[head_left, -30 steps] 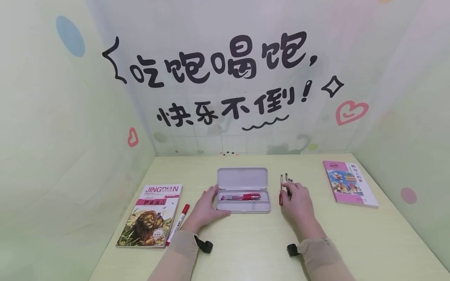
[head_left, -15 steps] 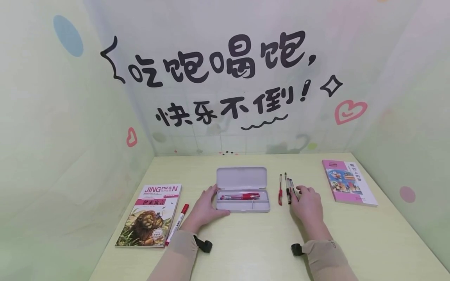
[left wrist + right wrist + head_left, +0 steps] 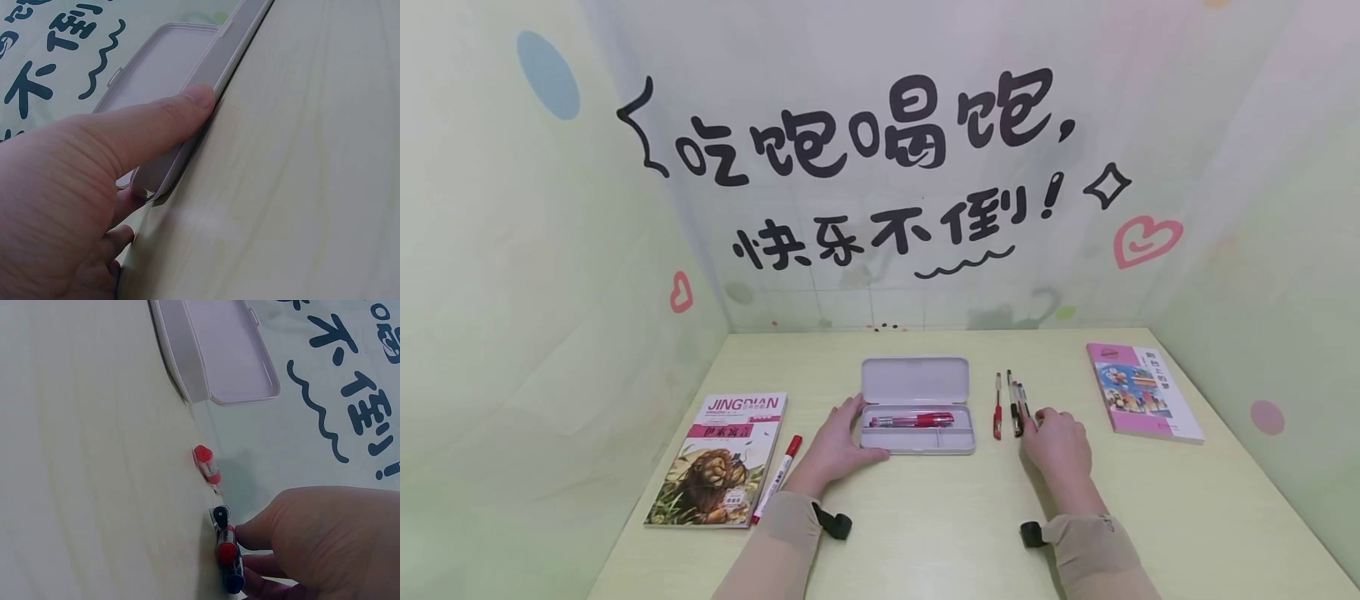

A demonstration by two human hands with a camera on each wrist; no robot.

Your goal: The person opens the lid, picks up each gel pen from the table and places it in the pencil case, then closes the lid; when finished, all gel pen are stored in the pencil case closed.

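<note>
An open pale pencil case [image 3: 955, 442] lies mid-table with red-capped pens [image 3: 925, 419] in its back compartment. My left hand [image 3: 838, 442] grips its left end, thumb [image 3: 181, 109] along the front wall, fingers partly hidden behind the corner. Right of the case, a red gel pen [image 3: 997, 417] lies apart. Next to it are a black pen [image 3: 220, 515], a red-ended pen [image 3: 227, 551] and a blue-ended pen [image 3: 235, 580], close together. My right hand [image 3: 1056, 446] pinches at this cluster, thumb against the red-ended pen and fingertips beside the blue-ended one.
A lion-cover book [image 3: 718, 467] lies at the left, with a red-capped marker [image 3: 777, 481] along its right edge. A pink-and-white book [image 3: 1142, 392] lies at the back right. Printed fabric walls [image 3: 880, 300] surround the table's back and sides.
My right hand has moved off the pens to the right, uncovering the red gel pen, and its fingers have drawn in at the cluster's right side. The left hand stays put.
</note>
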